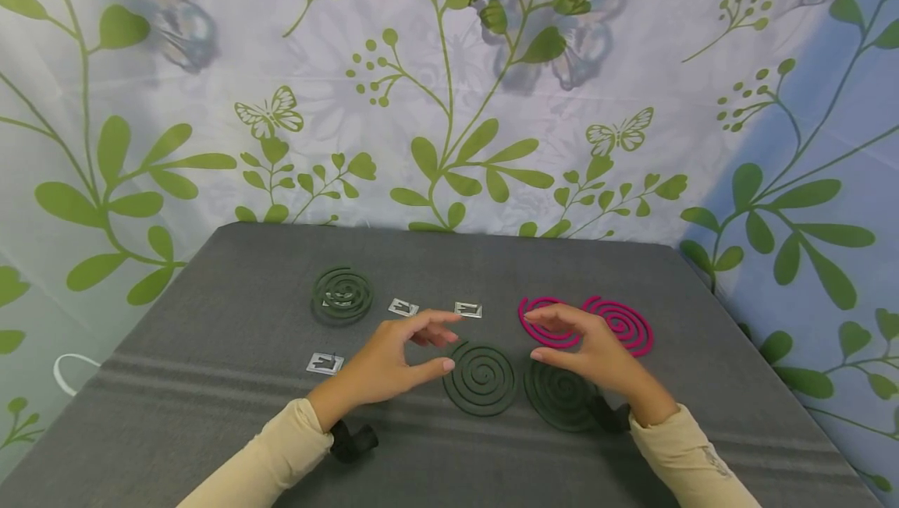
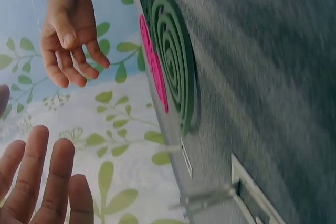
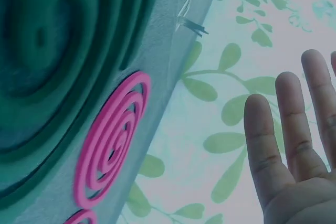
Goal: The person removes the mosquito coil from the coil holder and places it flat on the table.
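Observation:
My left hand [image 1: 393, 358] hovers with relaxed, parted fingers and nothing in its grasp; its thumb tip overlaps the edge of a green mosquito coil [image 1: 483, 375]. Held likewise, my right hand [image 1: 593, 346] is above a second green mosquito coil [image 1: 564, 388] and partly covers it. Behind that hand lie two pink mosquito coils [image 1: 620, 325], side by side; the left one is partly hidden by the fingers. In the left wrist view, both palms show bare, and a metal coil stand [image 2: 257, 198] with a raised prong is near the left hand.
Farther left, another green mosquito coil [image 1: 342, 289] sits over a metal stand. Small metal stands [image 1: 467, 310] lie toward the back middle, with one more stand [image 1: 325, 364] at the left. The grey cloth-covered table [image 1: 232, 321] ends at a leaf-patterned curtain [image 1: 435, 102].

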Demonstrator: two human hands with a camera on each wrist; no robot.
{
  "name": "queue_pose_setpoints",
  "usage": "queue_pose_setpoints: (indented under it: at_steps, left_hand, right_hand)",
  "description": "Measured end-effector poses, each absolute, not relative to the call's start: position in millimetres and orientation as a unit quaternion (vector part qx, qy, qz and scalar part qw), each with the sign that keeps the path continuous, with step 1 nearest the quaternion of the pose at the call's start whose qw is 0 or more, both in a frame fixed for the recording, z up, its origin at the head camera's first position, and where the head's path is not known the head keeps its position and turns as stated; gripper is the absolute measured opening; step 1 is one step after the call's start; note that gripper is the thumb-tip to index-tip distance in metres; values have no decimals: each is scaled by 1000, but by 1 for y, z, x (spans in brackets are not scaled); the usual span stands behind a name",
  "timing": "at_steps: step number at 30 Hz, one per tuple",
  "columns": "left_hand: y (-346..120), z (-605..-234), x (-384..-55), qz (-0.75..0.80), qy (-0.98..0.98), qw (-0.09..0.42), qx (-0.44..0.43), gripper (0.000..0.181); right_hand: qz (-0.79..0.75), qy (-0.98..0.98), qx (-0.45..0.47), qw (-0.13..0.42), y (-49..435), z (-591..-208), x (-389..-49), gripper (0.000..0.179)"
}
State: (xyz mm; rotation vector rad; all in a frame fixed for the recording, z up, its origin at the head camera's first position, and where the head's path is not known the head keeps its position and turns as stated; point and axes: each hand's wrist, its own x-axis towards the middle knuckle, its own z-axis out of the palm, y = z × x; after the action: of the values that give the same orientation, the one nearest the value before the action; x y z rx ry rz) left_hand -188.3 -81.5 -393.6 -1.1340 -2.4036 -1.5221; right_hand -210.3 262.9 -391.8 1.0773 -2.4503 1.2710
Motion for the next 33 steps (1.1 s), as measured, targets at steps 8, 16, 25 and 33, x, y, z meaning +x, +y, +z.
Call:
queue_pose_setpoints:
  at_steps: [8,16,25,33]
  left_hand:
    - [-97,-387,-194,-491,-793,52,-357,51]
    - [-111,-378,-199,-487,-795,56,-357,50]
    - [-124,-374,-205,-479,-799,59,-358,50]
    - [-132,-371,-209,-485,-802,55,-344,50]
  right_hand:
    - [423,-825,365,84,248,-389,-216,45]
    - [437,-829,346,51,231,-382,-220,43]
    - [440,-831,340,23,216,-380,-223,40]
    - [467,-816,341,-8,203,-379,-229,38]
